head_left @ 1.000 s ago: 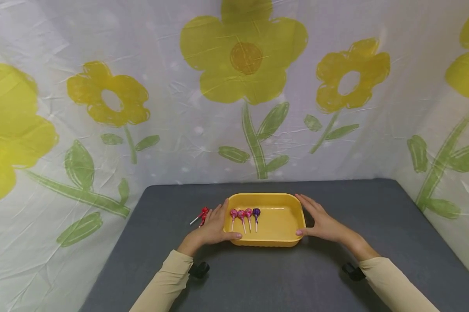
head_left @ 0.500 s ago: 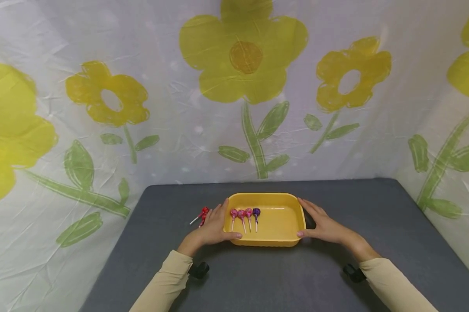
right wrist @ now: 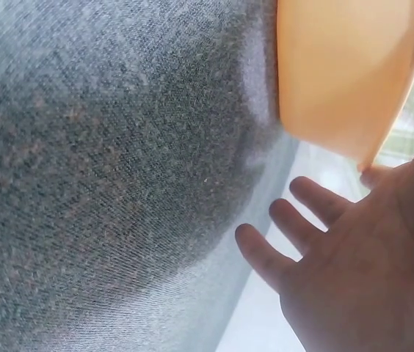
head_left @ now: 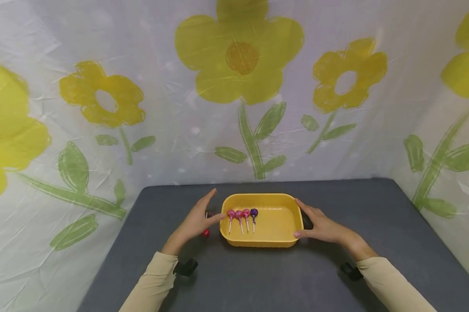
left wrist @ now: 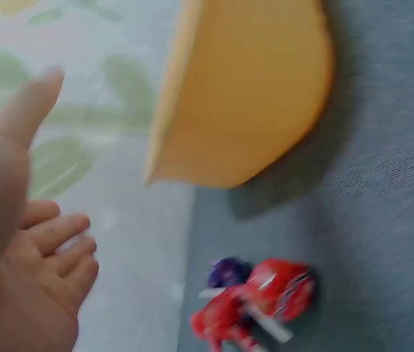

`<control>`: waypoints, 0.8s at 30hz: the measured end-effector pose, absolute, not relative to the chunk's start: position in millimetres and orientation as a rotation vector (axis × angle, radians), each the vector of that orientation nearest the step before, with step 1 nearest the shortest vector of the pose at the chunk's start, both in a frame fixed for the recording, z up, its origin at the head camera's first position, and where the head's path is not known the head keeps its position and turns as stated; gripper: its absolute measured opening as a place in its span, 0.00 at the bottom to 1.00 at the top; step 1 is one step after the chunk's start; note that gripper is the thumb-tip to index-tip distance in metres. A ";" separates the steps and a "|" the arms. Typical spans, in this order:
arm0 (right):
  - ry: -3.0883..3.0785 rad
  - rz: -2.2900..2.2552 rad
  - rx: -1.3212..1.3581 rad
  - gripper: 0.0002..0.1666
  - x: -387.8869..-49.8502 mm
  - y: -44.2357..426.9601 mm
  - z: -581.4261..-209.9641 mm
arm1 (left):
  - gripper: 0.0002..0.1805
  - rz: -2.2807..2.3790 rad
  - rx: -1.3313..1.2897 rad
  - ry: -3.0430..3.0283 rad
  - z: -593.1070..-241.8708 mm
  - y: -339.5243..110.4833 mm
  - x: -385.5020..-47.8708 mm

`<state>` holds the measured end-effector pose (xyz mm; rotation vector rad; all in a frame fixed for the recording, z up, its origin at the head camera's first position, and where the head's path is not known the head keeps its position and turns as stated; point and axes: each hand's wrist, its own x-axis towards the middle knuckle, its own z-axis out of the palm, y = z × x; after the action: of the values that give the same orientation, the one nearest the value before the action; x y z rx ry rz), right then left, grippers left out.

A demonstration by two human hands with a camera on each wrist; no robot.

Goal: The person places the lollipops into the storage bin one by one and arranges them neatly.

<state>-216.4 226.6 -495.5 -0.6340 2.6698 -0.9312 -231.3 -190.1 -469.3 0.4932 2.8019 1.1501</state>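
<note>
A yellow tray [head_left: 277, 219] stands on the dark table with three pink lollipops [head_left: 239, 215] and a purple one [head_left: 254, 212] lying in its left part. My right hand [head_left: 324, 225] touches the tray's right end, thumb at the near corner and a fingertip at the far one. Off the tray's left end, my left hand [head_left: 191, 224] is spread, its thumb near the rim. Below that hand, partly hidden in the head view, lie red lollipops [left wrist: 274, 287] and a purple one [left wrist: 228, 271] on the table.
The dark grey table [head_left: 281, 281] reaches back to a pale cloth [head_left: 179, 147] printed with yellow flowers, which hangs behind and on both sides. A black wrist camera [head_left: 185, 267] is on the left wrist, another [head_left: 351, 271] on the right.
The left hand has let go of the tray's left end and moved left, over the loose lollipops. The right hand stays at the tray. The head view has shifted slightly.
</note>
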 end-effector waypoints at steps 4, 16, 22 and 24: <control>2.666 -0.928 -0.625 0.65 -216.5 226.4 -493.7 | 0.37 1.552 0.491 2.744 -461.4 -213.6 -239.7; 2.617 -0.931 -0.588 0.65 -218.6 226.0 -495.5 | 0.27 1.666 0.280 2.694 -492.2 -256.1 -256.7; 2.617 -0.919 -0.589 0.65 -218.7 227.0 -495.7 | 0.25 1.563 0.325 2.682 -507.1 -250.7 -263.9; 2.618 -0.920 -0.591 0.65 -219.2 227.0 -495.8 | 0.23 1.520 0.337 2.685 -509.8 -246.6 -266.2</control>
<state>-219.2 227.0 -495.8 -0.5914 2.6179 -0.9201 -266.2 -246.6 -509.8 0.3371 2.6853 1.5201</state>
